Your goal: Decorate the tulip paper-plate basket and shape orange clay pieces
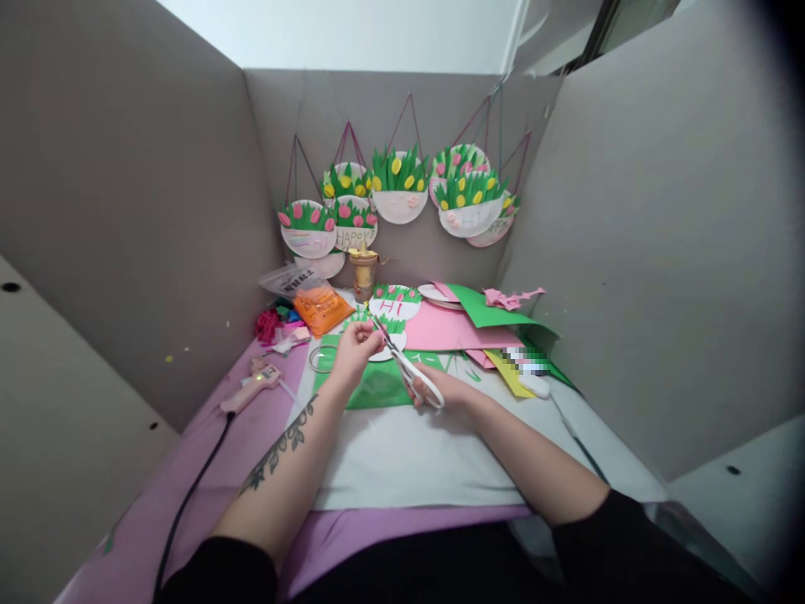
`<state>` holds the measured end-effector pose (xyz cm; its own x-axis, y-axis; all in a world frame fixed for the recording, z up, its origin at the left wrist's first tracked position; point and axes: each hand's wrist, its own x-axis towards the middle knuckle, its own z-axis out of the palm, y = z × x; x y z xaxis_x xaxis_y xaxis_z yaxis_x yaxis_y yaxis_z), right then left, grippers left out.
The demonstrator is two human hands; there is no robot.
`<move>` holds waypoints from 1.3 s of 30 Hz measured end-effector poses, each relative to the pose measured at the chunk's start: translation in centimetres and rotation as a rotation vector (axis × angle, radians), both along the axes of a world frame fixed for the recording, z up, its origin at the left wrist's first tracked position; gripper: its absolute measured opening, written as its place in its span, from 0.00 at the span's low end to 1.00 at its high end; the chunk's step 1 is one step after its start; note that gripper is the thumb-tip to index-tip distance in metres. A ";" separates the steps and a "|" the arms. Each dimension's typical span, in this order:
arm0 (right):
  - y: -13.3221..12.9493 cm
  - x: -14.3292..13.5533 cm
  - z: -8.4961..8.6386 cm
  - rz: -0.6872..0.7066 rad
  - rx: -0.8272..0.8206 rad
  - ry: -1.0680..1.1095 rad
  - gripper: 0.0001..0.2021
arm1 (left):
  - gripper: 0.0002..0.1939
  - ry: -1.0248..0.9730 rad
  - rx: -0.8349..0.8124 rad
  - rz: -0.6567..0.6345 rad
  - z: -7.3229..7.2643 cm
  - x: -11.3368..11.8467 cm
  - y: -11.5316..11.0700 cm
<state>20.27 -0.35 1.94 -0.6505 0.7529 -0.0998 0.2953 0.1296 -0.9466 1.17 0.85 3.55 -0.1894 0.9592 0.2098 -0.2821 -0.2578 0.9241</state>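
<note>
My right hand [431,384] is closed round the white handles of a pair of scissors [412,369]. The scissors point up and to the left, with their blades beside the fingertips of my left hand [360,346]. Those fingers are pinched together; a trace of pink shows at them, too small to make out. Under both hands lies a sheet of green paper [377,394]. Just beyond them is a white paper-plate piece with "Hi" in red [395,307], and another plate with green paper grass [393,325] is partly hidden by the scissors.
A pink glue gun [251,390] with a black cord lies at left, near an orange bag [324,309]. Pink paper [459,327] and green card [496,309] are stacked at right. Several flower-filled plate baskets [399,205] hang on the grey back panel [377,109].
</note>
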 end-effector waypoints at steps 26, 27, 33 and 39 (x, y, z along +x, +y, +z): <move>1.9 0.3 -2.5 -0.163 0.053 0.157 0.15 | 0.17 0.117 0.029 -0.012 -0.4 -0.7 -0.8; 1.9 0.3 -2.5 -0.164 0.051 0.160 0.15 | 0.16 0.088 0.036 -0.018 -0.4 -0.6 -0.8; 1.9 0.3 -2.5 -0.170 0.034 0.153 0.10 | 0.16 0.042 0.071 0.012 -0.2 -0.3 -0.8; 1.7 0.3 -2.6 -0.167 0.025 0.155 0.10 | 0.24 0.038 0.069 0.011 -0.3 -0.4 -0.6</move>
